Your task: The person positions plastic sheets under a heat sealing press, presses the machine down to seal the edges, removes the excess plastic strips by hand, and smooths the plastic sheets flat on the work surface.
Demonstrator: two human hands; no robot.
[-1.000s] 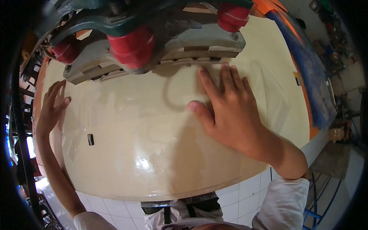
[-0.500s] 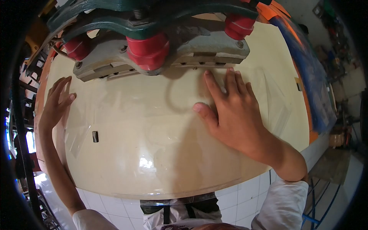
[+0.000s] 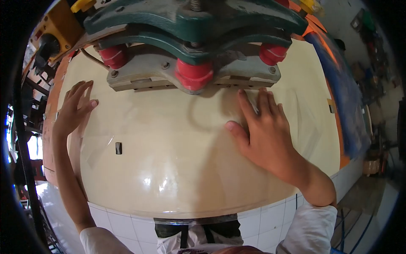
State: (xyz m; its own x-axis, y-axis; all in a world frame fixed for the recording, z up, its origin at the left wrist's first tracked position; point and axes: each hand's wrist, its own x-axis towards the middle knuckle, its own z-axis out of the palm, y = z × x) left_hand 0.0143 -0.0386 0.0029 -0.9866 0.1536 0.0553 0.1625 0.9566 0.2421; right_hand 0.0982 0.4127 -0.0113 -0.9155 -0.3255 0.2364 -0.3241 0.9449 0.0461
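Note:
My left hand (image 3: 74, 111) rests at the left side of the cream-coloured work surface (image 3: 169, 118), its fingers stretched out and apart, holding nothing. On the right, my right hand (image 3: 268, 127) lies palm down with spread fingers, its fingertips close to the lower edge of a grey metal press head (image 3: 146, 67). Transparent plastic sheeting (image 3: 169, 207) covers the surface and shines near the front edge; how far it reaches under the press is hard to see. A small dark rectangular piece (image 3: 118, 148) lies between my hands, nearer the left one.
Above the press head are red mounts (image 3: 193, 75) and a dark green metal frame (image 3: 148, 21). A yellow control box (image 3: 59, 31) with a black knob is at the upper left. Blue plastic material (image 3: 338, 80) hangs along the right edge. White floor tiles (image 3: 270, 216) show below.
The view has shifted, so more of the green frame and the yellow control box show. Both hands stay spread on the surface, with little movement relative to it.

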